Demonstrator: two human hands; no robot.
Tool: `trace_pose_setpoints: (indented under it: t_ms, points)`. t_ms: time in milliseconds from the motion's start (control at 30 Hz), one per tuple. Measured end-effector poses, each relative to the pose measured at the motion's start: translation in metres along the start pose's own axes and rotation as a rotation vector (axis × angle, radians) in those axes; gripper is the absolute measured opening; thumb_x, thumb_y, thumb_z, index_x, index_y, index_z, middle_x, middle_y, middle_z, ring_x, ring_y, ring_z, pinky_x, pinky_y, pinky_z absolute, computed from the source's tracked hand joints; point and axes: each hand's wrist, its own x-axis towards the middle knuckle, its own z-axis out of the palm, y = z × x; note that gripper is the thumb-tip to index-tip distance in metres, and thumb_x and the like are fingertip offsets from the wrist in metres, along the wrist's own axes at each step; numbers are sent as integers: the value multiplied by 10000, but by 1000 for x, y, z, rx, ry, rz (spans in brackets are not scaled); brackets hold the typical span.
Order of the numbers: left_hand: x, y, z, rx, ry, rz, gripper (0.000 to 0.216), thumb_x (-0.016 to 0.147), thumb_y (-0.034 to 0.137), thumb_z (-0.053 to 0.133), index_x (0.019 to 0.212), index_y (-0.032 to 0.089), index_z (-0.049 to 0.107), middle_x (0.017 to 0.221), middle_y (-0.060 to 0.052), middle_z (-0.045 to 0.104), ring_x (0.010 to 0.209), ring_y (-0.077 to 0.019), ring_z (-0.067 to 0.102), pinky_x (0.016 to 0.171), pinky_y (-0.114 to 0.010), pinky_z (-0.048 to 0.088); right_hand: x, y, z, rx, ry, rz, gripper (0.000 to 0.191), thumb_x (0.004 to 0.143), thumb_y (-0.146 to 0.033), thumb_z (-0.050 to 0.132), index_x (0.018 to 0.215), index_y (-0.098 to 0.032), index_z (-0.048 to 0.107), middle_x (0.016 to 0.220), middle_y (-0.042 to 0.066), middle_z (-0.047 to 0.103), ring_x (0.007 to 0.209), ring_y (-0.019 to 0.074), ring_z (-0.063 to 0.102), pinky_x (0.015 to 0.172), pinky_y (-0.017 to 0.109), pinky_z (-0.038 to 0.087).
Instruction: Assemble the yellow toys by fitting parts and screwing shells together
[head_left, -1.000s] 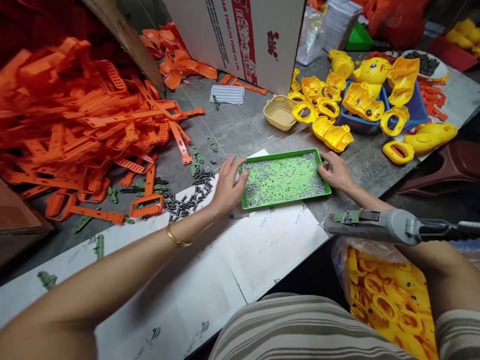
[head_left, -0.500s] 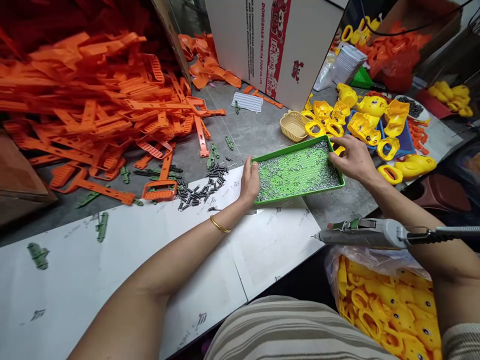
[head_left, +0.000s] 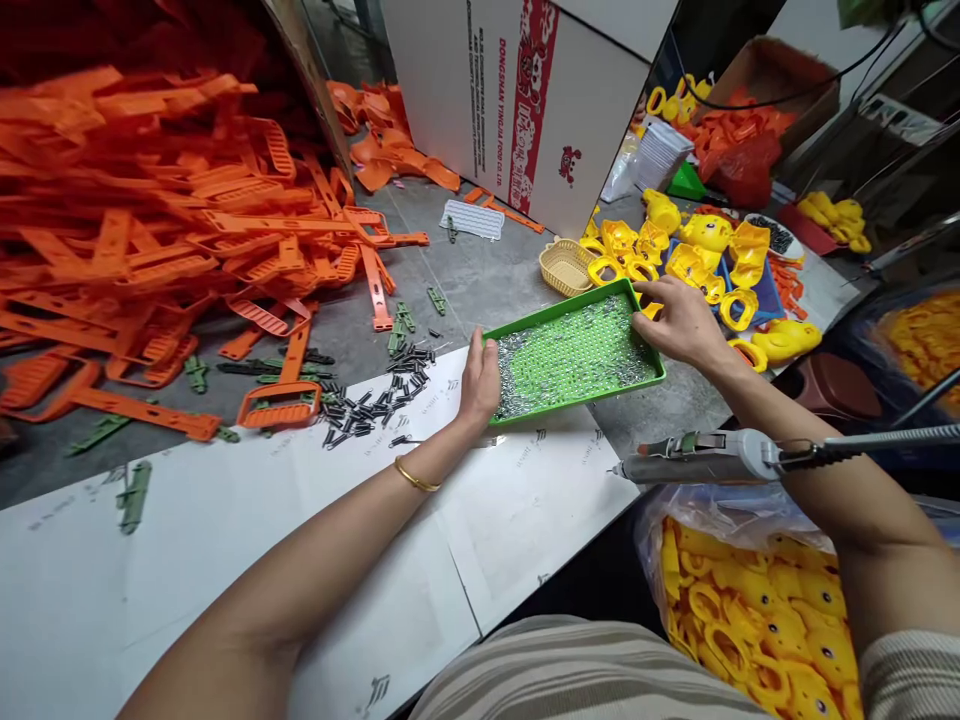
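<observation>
A green rectangular tray (head_left: pixel 577 400) is held between my two hands over the white-covered table edge. Many small silvery screws (head_left: pixel 517 385) lie in it, thickest at its left end and lower right, while holes show across its green floor. My left hand (head_left: pixel 479 378) grips the left end, thumb up along the rim. My right hand (head_left: pixel 675 318) pinches the upper right corner between thumb and fingers. Below my right forearm hangs a grey electric screwdriver (head_left: pixel 697 458), its tip pointing left, touched by neither hand.
Orange plastic strips (head_left: pixel 172 220) pile up at left. Black small parts (head_left: pixel 375 405) and green pieces (head_left: pixel 135 497) lie scattered on the table. A tan basket (head_left: pixel 566 268), yellow duck-like shells (head_left: pixel 705 235) and a large carton (head_left: pixel 465 90) stand behind. A bag of yellow parts (head_left: pixel 757 610) sits at lower right.
Screws have shifted inside the tray: more gather at its left end, and more green floor shows in the middle and right. The whole view has swung slightly right.
</observation>
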Motion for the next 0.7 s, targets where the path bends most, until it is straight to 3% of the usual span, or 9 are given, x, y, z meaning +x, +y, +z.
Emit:
trace_pose_setpoints:
  t_ms: [200,333,467,567,700]
  points:
    - [-4,4,2,67,-8,75,723,982,649,302,1542,195,351,1661,-121,268,1560,-241,189,1296,-450,94,1,2,0,11,1,-4,419,745,-225,578,1126,-174,742,941,104,699,820,280,644,818,484,548]
    - [-9,5,2,242,-76,224,713,994,639,250,1540,194,362,1675,-130,220,1570,-257,132,1288,-500,75,1,5,2,-6,-12,11,420,744,-215,575,1126,-154,739,966,121,700,860,307,652,833,506,544]
    - [-7,18,6,414,-321,490,596,1022,575,224,1528,299,379,1691,-43,190,1577,-250,82,1265,-577,35,-1,14,8,41,14,5,425,737,-214,580,1131,-180,737,987,105,708,853,288,656,831,484,551]
    - [-2,43,23,459,-559,651,542,1034,537,209,1540,383,329,1697,39,151,1580,-223,31,1268,-568,19,-3,19,13,47,32,22,438,725,-212,579,1130,-180,743,985,104,714,873,292,662,841,475,552]
    - [0,77,58,538,-852,749,561,1041,511,208,1559,325,317,1696,8,135,1580,-245,26,1267,-578,-1,-4,22,17,53,13,45,460,743,-223,565,1163,-139,733,990,128,708,868,292,663,816,454,552]
